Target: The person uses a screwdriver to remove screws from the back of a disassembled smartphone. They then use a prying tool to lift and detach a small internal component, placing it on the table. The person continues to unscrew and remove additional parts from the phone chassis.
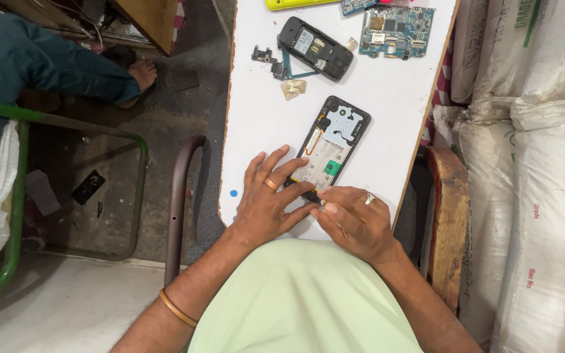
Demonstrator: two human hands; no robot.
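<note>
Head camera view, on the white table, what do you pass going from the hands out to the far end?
Left hand and right hand → opened smartphone → crumpled tape scrap → small black phone → blue circuit board.

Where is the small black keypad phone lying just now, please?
In the head view, the black keypad phone lies near the white table's far end, left of the blue circuit board.

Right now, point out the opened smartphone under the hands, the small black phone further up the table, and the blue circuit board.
opened smartphone (336,138): head view, on its grey metal inner plate.
small black phone (315,48): head view, on the middle of its open back.
blue circuit board (397,31): head view, on the board's centre.
</note>
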